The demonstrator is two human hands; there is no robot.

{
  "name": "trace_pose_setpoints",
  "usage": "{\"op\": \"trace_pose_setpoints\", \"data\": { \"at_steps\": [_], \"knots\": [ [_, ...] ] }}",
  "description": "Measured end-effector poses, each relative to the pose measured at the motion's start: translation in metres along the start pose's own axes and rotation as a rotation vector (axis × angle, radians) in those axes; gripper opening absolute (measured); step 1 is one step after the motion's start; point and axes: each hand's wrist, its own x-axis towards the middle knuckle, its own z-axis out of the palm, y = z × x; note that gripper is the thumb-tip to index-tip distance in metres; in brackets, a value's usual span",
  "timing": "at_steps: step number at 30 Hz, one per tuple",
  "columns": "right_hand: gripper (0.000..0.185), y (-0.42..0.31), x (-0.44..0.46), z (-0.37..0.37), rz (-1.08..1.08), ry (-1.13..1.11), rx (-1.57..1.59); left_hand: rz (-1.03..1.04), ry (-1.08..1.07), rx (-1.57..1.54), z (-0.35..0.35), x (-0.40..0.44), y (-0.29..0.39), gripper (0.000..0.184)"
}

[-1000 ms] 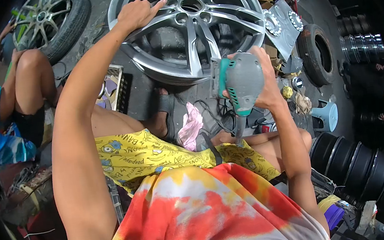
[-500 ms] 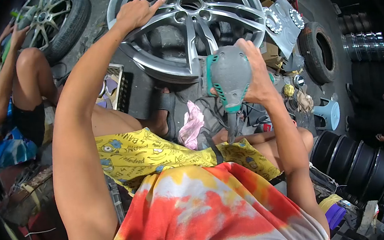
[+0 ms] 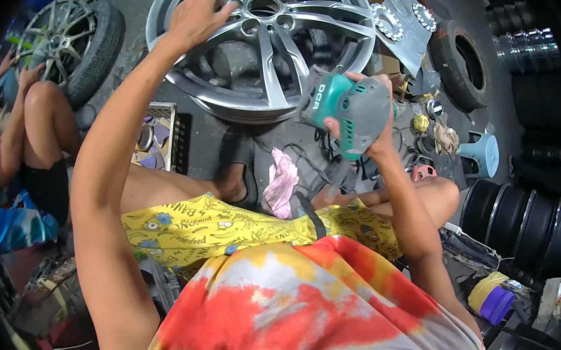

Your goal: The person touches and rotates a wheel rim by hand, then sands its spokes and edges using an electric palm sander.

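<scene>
A silver alloy wheel rim (image 3: 274,61) with split spokes lies in front of me. My left hand (image 3: 201,17) rests on its upper left spokes beside the hub, fingers apart. My right hand (image 3: 383,114) is wrapped round a green and dark grey electric sander (image 3: 348,111) marked DCA. The sander is tilted beside the lower right edge of the rim, its flat pad side turned to the upper left. Whether the pad touches the rim I cannot tell. A pink cloth (image 3: 281,183) lies on the floor below the rim.
To the left, another person (image 3: 39,124) works at a wheel with a tire (image 3: 97,54). A crate (image 3: 167,135) of sanding pieces stands near my left leg. On the right are a tire (image 3: 459,67), a blue stool (image 3: 480,154) and stacked black rims (image 3: 522,226). Cables (image 3: 320,161) lie on the floor.
The sander has turned from upright to tilted, showing its green side, and moved slightly down and right. My left hand's fingers have shifted and lifted a little on the rim.
</scene>
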Motion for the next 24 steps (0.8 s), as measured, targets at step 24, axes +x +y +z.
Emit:
{"op": "trace_pose_setpoints", "data": {
  "at_steps": [24],
  "knots": [
    [0.122, -0.05, -0.04, 0.051, 0.428, 0.286, -0.28, 0.337, -1.033, -0.457, -0.069, 0.003, 0.215, 0.109]
  ]
}}
